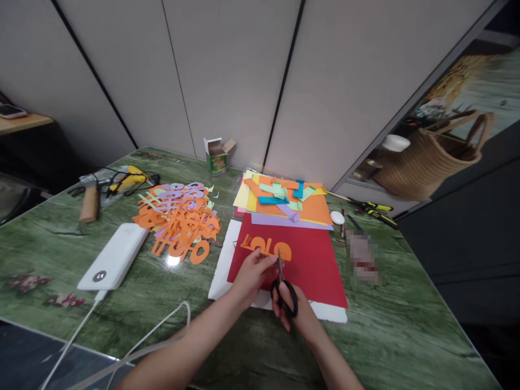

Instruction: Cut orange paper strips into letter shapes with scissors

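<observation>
My left hand [254,274] pinches the lower edge of an orange paper cutout [260,247] with rounded, letter-like shapes. In my right hand [293,309] is a pair of black-handled scissors [280,271], its fingers through the loops. The blades point away from me and meet the cutout near its right-hand round shape. Both hands are above a sheet of red paper [312,265], which lies on a white sheet [223,254] with a rough edge. Some fingertips of my left hand are hidden.
Left are a pile of orange, purple and green cutouts [182,216], a white power bank [117,257] with a cable, and a yellow tool [132,177]. Behind sit coloured sheets with scraps [317,208] and a small open box [217,161]. Pliers [376,211] lie right, near a woven basket [422,162].
</observation>
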Tool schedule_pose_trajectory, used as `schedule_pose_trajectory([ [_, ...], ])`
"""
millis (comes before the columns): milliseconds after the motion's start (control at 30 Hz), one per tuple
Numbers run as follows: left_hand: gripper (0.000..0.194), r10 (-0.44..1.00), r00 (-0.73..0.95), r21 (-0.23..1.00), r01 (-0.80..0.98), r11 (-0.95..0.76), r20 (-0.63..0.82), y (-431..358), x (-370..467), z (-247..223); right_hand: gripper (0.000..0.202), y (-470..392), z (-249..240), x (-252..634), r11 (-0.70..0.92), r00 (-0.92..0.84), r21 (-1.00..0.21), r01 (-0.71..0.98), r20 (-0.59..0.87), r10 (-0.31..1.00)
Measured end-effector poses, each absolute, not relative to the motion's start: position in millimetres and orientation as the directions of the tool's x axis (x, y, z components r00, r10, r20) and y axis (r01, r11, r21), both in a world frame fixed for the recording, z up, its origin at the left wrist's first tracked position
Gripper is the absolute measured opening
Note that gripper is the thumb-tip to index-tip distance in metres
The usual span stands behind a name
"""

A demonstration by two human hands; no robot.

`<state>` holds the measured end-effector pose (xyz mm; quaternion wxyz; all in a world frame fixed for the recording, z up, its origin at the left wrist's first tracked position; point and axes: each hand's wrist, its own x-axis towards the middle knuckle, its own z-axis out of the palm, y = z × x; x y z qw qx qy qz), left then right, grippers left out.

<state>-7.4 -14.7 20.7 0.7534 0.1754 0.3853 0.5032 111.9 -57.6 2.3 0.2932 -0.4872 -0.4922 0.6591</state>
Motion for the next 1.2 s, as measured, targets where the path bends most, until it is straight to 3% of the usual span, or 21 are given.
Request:
schedule_pose_trajectory([
  [300, 0.028, 0.880, 0.219, 0.642, -0.614, 0.460, -0.421, -15, -7, 18, 0.045, -59, 5, 108, -0.348, -0.325, -0.933, 0.090, -0.358, 0.875],
  [433, 0.027, 0.886, 0.229, 0.708, -0.536, 0.461, -0.403, -11, -14, 20, 0.042, -55, 5, 117, -0.266, -0.262, -0.949, 0.167, -0.303, 0.916],
  [533, 0.023, 0.963, -0.001, 0.868, -0.434, 0.242, -0.269, -6, -26, 26, 0.040, -51, 7, 124, -0.200, -0.216, -0.945, 0.257, -0.258, 0.942],
  [633, 0.016, 0.985, -0.175, 0.986, -0.165, -0.020, -0.010, -2, -39, 34, 0.034, -50, 12, 125, -0.123, -0.200, -0.915, 0.383, -0.212, 0.957],
  [700, 0.013, 0.986, -0.136, 0.995, -0.003, -0.096, 0.095, 0, -45, 39, 0.029, -51, 14, 124, -0.050, -0.201, -0.879, 0.474, -0.163, 0.966],
  [833, 0.011, 0.996, -0.013, 0.993, 0.079, -0.088, 0.089, 1, -48, 43, 0.025, -51, 13, 122, 0.027, -0.234, -0.828, 0.560, -0.127, 0.964],
  [1200, 0.011, 0.985, 0.124, 0.971, 0.196, -0.140, 0.117, -1, -45, 37, 0.026, -52, 14, 120, -0.039, -0.294, -0.876, 0.482, -0.203, 0.934],
])
